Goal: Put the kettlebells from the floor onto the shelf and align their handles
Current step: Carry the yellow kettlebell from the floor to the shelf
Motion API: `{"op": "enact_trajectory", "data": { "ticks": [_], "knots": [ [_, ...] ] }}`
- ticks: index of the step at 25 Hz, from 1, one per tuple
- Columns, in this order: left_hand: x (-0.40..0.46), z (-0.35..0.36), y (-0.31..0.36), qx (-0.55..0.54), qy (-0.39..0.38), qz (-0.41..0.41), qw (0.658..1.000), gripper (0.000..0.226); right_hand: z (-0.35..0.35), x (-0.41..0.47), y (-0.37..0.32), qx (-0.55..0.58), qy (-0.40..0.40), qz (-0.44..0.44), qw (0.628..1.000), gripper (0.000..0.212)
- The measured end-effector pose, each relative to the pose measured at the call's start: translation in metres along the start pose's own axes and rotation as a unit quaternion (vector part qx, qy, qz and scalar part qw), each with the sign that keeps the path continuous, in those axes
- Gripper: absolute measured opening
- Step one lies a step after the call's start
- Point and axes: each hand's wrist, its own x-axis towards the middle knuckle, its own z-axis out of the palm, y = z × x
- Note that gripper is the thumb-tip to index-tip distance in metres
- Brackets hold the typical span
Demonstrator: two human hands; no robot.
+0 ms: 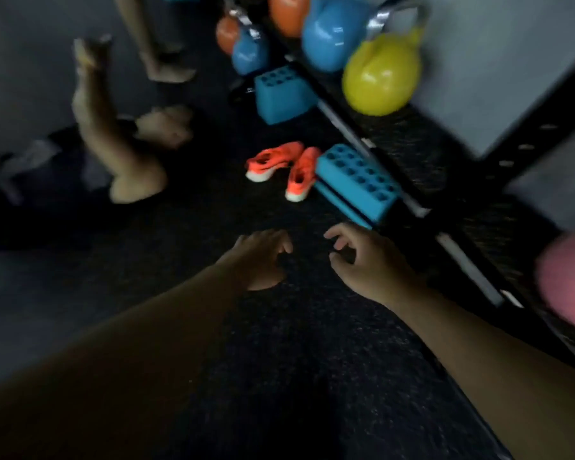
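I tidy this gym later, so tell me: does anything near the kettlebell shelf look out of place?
Yes. A pair of orange shoes lies loose on the floor, toes pointing different ways, right beside a blue block leaning against the shelf. Farther back, a blue kettlebell and an orange one appear to sit on the floor.

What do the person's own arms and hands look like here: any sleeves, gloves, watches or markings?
Both forearms are bare, with no sleeves in view. The left hand and right hand wear no gloves; no watch, ring or marking shows, though the picture is dim and blurred.

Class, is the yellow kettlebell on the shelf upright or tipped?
Upright: the yellow kettlebell sits on its base on the black shelf, handle on top.
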Motion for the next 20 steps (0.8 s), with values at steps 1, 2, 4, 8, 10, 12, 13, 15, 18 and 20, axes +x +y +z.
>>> {"op": "enact_trajectory", "data": {
  "ticks": [1, 2, 4, 8, 10, 12, 13, 15, 18, 20],
  "knots": [
    [-0.032, 0.004, -0.042, -0.017, 0.001, -0.041, 0.999, 0.045, 0.033, 0.007, -0.033, -0.001, -0.026, -0.023, 0.999, 0.026],
    [-0.069, 0.01, -0.09, -0.039, 0.011, -0.087, 0.995, 0.045, 0.07, 0.014, -0.07, 0.001, -0.059, -0.047, 0.997, 0.026],
    [-0.154, 0.032, -0.176, -0.079, 0.03, -0.169, 0.982, 0.044, 0.149, 0.014, -0.143, 0.0, -0.135, -0.093, 0.986, 0.025],
    [-0.335, 0.091, -0.304, -0.125, 0.008, -0.292, 0.948, 0.046, 0.299, -0.028, -0.268, -0.037, -0.261, -0.158, 0.952, 0.023],
    [-0.409, 0.116, -0.343, -0.135, 0.008, -0.34, 0.931, 0.051, 0.352, -0.054, -0.307, -0.048, -0.3, -0.158, 0.94, 0.022],
    [-0.48, 0.145, -0.377, -0.144, -0.002, -0.386, 0.911, 0.055, 0.408, -0.086, -0.339, -0.063, -0.339, -0.164, 0.924, 0.023],
    [-0.508, 0.163, -0.391, -0.148, -0.011, -0.402, 0.904, 0.057, 0.433, -0.102, -0.349, -0.072, -0.361, -0.171, 0.914, 0.023],
    [-0.549, 0.202, -0.413, -0.151, -0.029, -0.418, 0.895, 0.06, 0.48, -0.131, -0.357, -0.094, -0.396, -0.195, 0.892, 0.025],
    [-0.572, 0.263, -0.43, -0.153, -0.072, -0.403, 0.899, 0.07, 0.538, -0.163, -0.351, -0.123, -0.429, -0.244, 0.861, 0.031],
    [-0.571, 0.303, -0.438, -0.154, -0.096, -0.381, 0.907, 0.071, 0.576, -0.183, -0.339, -0.146, -0.459, -0.272, 0.833, 0.037]
  ]
}}
